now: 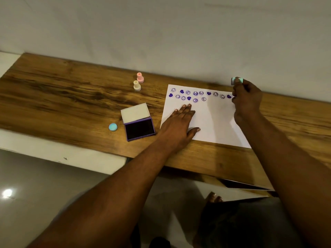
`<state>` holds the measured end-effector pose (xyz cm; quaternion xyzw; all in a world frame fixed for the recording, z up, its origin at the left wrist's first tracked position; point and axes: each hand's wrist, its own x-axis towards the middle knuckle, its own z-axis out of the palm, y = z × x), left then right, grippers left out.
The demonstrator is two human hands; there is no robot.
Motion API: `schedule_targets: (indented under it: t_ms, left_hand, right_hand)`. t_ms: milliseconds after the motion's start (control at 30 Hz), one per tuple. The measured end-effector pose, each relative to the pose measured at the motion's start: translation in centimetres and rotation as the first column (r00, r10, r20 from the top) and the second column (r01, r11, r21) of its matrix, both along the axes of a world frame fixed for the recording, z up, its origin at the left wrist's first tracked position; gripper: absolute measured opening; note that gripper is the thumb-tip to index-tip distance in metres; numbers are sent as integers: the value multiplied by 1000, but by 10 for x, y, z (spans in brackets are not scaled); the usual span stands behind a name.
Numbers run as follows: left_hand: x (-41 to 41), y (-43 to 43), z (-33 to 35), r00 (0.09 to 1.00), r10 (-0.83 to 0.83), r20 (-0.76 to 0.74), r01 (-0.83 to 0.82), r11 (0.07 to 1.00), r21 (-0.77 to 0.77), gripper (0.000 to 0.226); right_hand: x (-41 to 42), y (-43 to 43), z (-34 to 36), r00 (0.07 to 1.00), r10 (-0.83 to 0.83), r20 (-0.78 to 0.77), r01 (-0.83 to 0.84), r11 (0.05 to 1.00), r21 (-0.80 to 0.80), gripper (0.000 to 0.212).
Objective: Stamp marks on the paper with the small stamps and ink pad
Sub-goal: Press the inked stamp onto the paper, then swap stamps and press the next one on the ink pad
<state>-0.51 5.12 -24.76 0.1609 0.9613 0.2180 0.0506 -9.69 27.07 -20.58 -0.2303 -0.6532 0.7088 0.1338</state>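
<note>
From my end, the left hand [179, 122] lies flat on the white sheet of paper [215, 122], fingers straight and close together, thumb spread out, pressing the sheet onto the brown wood-grain tabletop [62, 97]. The right hand [246, 102] pinches a small mint-green plastic stamp [236, 80] in its curled fingertips, at the paper's far right corner. I cannot tell whether the stamp touches the sheet. Purple hearts and round faces [195, 93] run in rows along the paper's far edge. Left of the sheet sits the open purple rectangular ink pad [139, 129], white lid tipped back, with a round light-blue cap [113, 127] just beside it. Farther back stand two small stamps, one pink [140, 77] and one cream [137, 85].
</note>
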Motion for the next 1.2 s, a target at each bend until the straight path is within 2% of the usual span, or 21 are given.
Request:
schedule_targets:
  t_ms: [367, 500, 767, 833, 967, 1067, 1200]
  left_hand:
    - [4, -2, 13, 1000, 22, -1, -22, 999, 40, 75]
    - [5, -16, 25, 996, 55, -72, -50, 997, 59, 75]
    - [22, -99, 53, 953, 263, -153, -241, 959, 153, 66]
    - [29, -126, 58, 937, 311, -159, -286, 945, 160, 62]
    - [45, -174, 60, 916, 383, -116, -373, 923, 98, 60]
    - [58, -200, 55, 908, 416, -43, -415, 909, 32, 72]
    - [66, -218, 45, 895, 447, 2, -447, 895, -1, 72]
  right_hand:
    - [5, -17, 14, 995, 101, -12, -99, 990, 103, 30]
    - [6, -30, 19, 988, 153, -3, -150, 973, 176, 30]
    - [14, -95, 36, 922, 384, -51, -353, 888, 295, 25]
    - [19, -117, 39, 878, 479, -22, -445, 831, 335, 30]
    - [35, -166, 43, 746, 663, 57, -597, 629, 497, 30]
    - [48, -199, 43, 651, 753, 99, -653, 488, 580, 33]
    - [62, -238, 39, 526, 826, 204, -643, 229, 731, 27]
